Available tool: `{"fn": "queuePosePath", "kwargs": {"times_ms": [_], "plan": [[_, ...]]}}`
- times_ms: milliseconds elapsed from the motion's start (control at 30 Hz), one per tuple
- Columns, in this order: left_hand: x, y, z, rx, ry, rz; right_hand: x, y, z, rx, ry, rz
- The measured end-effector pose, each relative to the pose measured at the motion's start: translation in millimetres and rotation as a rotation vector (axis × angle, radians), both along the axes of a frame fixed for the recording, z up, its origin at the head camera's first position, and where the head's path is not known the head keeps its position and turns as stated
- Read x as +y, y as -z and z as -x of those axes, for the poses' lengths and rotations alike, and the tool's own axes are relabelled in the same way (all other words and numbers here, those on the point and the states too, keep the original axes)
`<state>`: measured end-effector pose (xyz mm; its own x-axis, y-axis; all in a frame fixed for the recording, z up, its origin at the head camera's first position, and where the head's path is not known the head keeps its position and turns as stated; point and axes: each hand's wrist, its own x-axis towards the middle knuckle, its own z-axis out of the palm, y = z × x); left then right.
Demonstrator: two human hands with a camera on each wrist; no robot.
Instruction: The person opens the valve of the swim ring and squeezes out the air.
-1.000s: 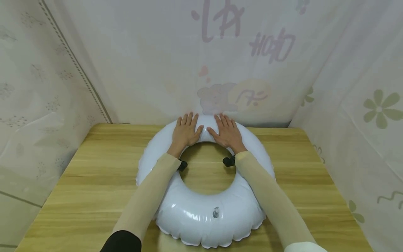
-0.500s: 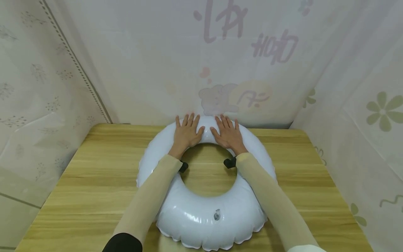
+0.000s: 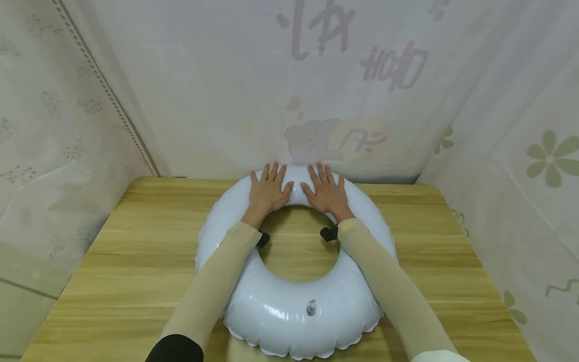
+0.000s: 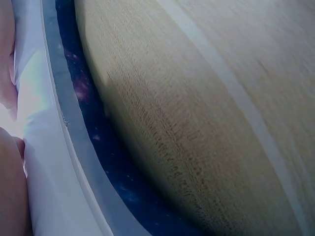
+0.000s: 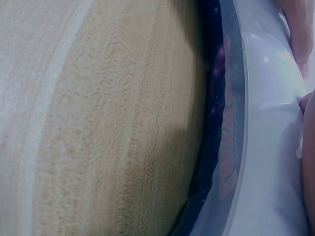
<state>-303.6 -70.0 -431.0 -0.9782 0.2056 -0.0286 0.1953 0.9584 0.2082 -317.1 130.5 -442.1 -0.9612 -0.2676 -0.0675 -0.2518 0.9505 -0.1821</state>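
A white inflated swim ring (image 3: 289, 327) lies flat on the wooden table, its clear valve (image 3: 311, 307) on the near side facing up. On the ring's far part, left of its middle, rests my left hand (image 3: 268, 193), palm down with fingers spread. My right hand (image 3: 328, 193) lies the same way just to the right, the two thumbs pointing toward each other. In the left wrist view the ring's inner wall (image 4: 54, 147) shows a dark blue underside. The right wrist view has that inner edge (image 5: 261, 147) too, with faint red print on its clear band.
The wooden table (image 3: 135, 261) extends on both sides of the ring and shows through its hole. A pale printed curtain (image 3: 203, 90) hangs right behind the table's back edge, with more patterned cloth (image 3: 511, 166) at the sides. Black wrist mounts (image 3: 329, 232) hang over the hole.
Both hands stay on the ring's far part, with the outer fingers spread slightly wider than a second ago. The whole view shifts a little; the ring keeps its place on the table.
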Motion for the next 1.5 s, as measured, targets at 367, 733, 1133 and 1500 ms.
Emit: {"fn": "queuePosePath", "kwargs": {"times_ms": [367, 733, 1133, 1500], "plan": [[0.1, -1.5, 0.2, -0.017, 0.002, 0.034, 2, 1.8, 6.2, -0.048, -0.015, -0.036], [0.4, 0.1, -0.1, -0.024, 0.001, 0.039, 3, 8.0, 10.4, -0.086, -0.012, -0.044], [2.4, -1.6, -1.7, -0.03, 0.001, 0.054, 2, -1.5, -0.1, -0.071, -0.021, -0.029], [2.8, -2.7, -0.6, -0.036, 0.006, 0.069, 2, -1.3, 1.5, -0.08, -0.022, -0.023]]}}
